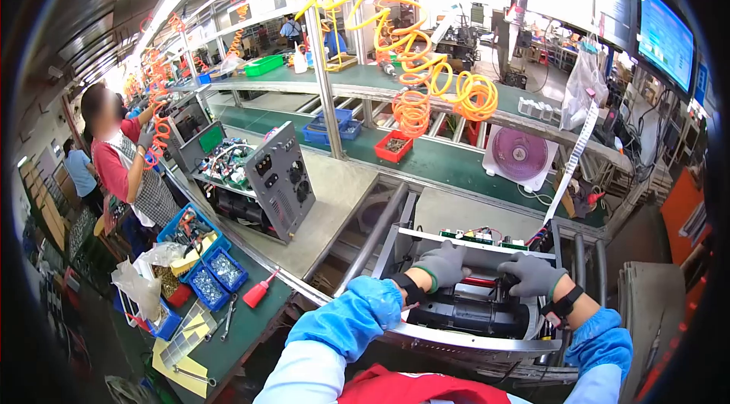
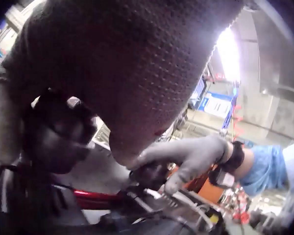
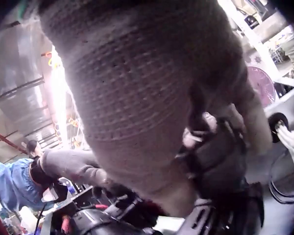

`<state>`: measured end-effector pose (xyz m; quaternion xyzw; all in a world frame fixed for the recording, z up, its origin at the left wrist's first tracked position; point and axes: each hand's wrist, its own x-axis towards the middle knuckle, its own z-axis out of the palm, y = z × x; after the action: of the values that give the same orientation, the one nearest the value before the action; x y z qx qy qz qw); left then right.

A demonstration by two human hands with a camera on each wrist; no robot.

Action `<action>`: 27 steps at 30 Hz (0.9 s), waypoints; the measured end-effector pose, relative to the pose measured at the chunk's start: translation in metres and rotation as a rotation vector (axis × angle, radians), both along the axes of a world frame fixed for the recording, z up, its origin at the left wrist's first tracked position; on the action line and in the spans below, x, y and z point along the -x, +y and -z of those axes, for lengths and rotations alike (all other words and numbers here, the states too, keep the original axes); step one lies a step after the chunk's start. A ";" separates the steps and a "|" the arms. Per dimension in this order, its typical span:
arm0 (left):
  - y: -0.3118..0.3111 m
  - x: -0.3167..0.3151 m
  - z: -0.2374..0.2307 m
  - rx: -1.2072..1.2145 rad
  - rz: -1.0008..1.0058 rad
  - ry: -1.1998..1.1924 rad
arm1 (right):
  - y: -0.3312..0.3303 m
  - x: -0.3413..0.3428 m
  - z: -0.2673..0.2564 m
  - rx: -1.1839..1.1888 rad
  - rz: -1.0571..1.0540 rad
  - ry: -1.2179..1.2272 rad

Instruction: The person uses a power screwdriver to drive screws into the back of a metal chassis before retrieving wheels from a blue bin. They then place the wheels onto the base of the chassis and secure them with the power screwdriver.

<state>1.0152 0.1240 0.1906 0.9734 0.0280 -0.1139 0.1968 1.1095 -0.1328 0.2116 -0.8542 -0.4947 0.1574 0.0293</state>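
Both hands wear grey knit gloves and reach into an open metal chassis point(image 1: 426, 334) on the rollers. My left hand point(image 1: 445, 263) is over the chassis's left half, its fingers around a dark rounded part point(image 2: 59, 134) in the left wrist view. Opposite it, my right hand point(image 1: 532, 273) has fingers on both sides of a black blocky part point(image 3: 218, 156) in the right wrist view. Below the hands lies a black cylindrical unit point(image 1: 475, 316). A red strip point(image 2: 95, 198) shows between the hands. Green circuit boards point(image 1: 479, 236) stand behind the chassis's inner wall.
Left of the chassis stands another unit with a grey panel point(image 1: 281, 183). Blue bins point(image 1: 217, 278) of screws, wrenches point(image 1: 228, 318) and a red bottle point(image 1: 261, 290) sit on the green side bench. Orange coiled hoses point(image 1: 414, 111) hang ahead. A fan point(image 1: 520, 154) stands behind.
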 end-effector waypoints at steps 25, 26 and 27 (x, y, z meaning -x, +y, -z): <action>0.010 -0.020 -0.005 -0.053 0.340 0.038 | -0.001 0.012 0.002 -0.061 0.121 -0.058; 0.006 -0.019 -0.005 -0.061 0.266 -0.015 | -0.007 0.007 0.009 -0.139 -0.011 -0.113; -0.002 -0.020 -0.008 -0.133 0.229 0.016 | -0.005 0.007 0.009 -0.128 -0.013 -0.155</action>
<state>1.0350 0.1217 0.1981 0.9802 -0.0744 -0.1412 0.1171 1.1024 -0.1375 0.2029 -0.8570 -0.5099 0.0592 0.0444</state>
